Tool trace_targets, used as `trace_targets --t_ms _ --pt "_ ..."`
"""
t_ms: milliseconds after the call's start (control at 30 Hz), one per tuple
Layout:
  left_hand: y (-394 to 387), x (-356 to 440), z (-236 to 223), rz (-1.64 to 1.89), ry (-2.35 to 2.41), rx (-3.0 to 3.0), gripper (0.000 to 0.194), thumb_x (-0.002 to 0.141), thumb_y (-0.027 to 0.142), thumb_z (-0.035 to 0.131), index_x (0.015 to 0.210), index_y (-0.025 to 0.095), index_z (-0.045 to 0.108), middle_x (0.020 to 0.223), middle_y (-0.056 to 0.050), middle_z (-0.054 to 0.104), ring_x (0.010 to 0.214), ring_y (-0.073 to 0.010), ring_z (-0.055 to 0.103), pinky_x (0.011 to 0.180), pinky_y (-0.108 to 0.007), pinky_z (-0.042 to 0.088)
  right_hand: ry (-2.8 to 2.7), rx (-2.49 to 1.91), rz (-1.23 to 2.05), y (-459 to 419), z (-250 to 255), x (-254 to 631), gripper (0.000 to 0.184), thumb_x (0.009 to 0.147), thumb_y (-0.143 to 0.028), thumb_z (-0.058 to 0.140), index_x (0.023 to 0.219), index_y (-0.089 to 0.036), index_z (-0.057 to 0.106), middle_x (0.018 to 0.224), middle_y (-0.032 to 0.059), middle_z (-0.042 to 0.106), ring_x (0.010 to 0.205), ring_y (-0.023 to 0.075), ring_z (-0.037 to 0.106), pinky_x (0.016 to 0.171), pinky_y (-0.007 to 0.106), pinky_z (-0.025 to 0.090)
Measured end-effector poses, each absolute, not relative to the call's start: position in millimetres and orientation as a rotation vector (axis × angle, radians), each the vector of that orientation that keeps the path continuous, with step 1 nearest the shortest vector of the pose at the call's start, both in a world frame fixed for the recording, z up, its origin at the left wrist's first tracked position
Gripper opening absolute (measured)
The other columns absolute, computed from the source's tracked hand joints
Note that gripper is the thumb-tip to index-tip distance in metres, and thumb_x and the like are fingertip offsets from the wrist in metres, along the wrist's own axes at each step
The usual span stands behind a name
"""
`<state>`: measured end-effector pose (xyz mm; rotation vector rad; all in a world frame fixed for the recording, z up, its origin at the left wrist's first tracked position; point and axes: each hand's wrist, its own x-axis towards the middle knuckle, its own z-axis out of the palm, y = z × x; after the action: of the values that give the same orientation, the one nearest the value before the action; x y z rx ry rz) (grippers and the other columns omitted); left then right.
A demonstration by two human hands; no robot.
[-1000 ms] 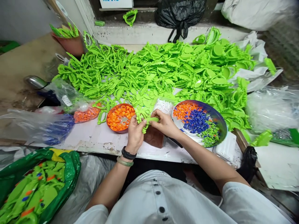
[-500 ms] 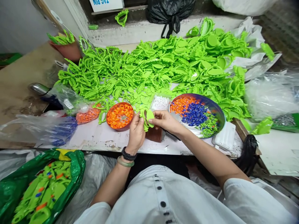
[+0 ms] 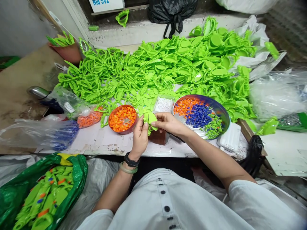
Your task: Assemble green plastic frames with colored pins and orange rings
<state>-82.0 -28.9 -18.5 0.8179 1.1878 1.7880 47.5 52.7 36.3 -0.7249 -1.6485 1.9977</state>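
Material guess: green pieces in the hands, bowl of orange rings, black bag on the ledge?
Green pieces: likely molded plastic, semi-gloss; uniform colour, smooth faces.
Bowl: probably plastic, smooth; even reddish-orange colour, though painted metal isn't ruled out.
Black bag: thin plastic film, by its look, glossy; sharp creases and highlights.

The table's front left (image 3: 100, 139) offers passage; green heap (image 3: 168, 60) blocks behind.
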Motion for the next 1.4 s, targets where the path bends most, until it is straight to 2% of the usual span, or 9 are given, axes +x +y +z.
trace_targets --t_ms 533,733,1000,1167,1400 --pt "-27.1 -80.6 -26.8 1.820 1.233 0.743 0.044 0.084 0.038 0.072 0.125 0.025 0.065 0.140 -0.008 0.059 0.138 -0.0243 0.048 0.112 -0.034 0.042 -1.768 -0.767 1.953 58.4 31.2 45.9 0.029 0.067 -0.038 0.077 0.076 -0.016 0.060 0.063 -0.0035 0.056 0.057 0.0091 0.051 0.047 0.018 0.045" --pt "-27.1 -80.4 -25.5 1.823 1.275 0.814 0.042 0.086 0.038 0.071 0.125 0.024 0.066 0.138 -0.008 0.060 0.137 -0.0242 0.049 0.114 -0.035 0.040 -1.705 -0.800 1.998 58.1 31.2 45.3 0.027 0.065 -0.035 0.077 0.076 -0.015 0.062 0.066 -0.0024 0.059 0.057 0.0090 0.054 0.047 0.018 0.047" --pt "-30.8 -84.8 -15.2 1.796 1.444 0.934 0.035 0.082 0.023 0.073 0.117 0.021 0.071 0.130 -0.009 0.066 0.130 -0.0236 0.055 0.118 -0.034 0.033 -1.566 -0.848 1.992 52.8 25.9 42.7 0.027 0.063 -0.032 0.078 0.071 -0.016 0.059 0.062 -0.0033 0.056 0.056 0.0082 0.053 0.047 0.019 0.051" --pt "-32.3 -88.2 -20.7 1.776 1.504 1.024 0.037 0.084 0.029 0.072 0.120 0.022 0.069 0.134 -0.008 0.064 0.132 -0.0241 0.053 0.119 -0.036 0.031 -1.605 -0.886 1.919 53.4 18.9 37.4 0.029 0.062 -0.035 0.079 0.070 -0.016 0.059 0.062 -0.0015 0.057 0.054 0.0104 0.055 0.044 0.021 0.051" --pt "-33.2 -88.3 -25.7 1.804 1.530 1.017 0.042 0.084 0.038 0.072 0.123 0.023 0.067 0.135 -0.009 0.063 0.136 -0.0242 0.049 0.121 -0.035 0.027 -1.701 -0.946 1.769 51.5 16.8 29.7 0.025 0.068 -0.032 0.075 0.068 -0.019 0.054 0.059 -0.0017 0.054 0.053 0.0125 0.054 0.045 0.022 0.042"
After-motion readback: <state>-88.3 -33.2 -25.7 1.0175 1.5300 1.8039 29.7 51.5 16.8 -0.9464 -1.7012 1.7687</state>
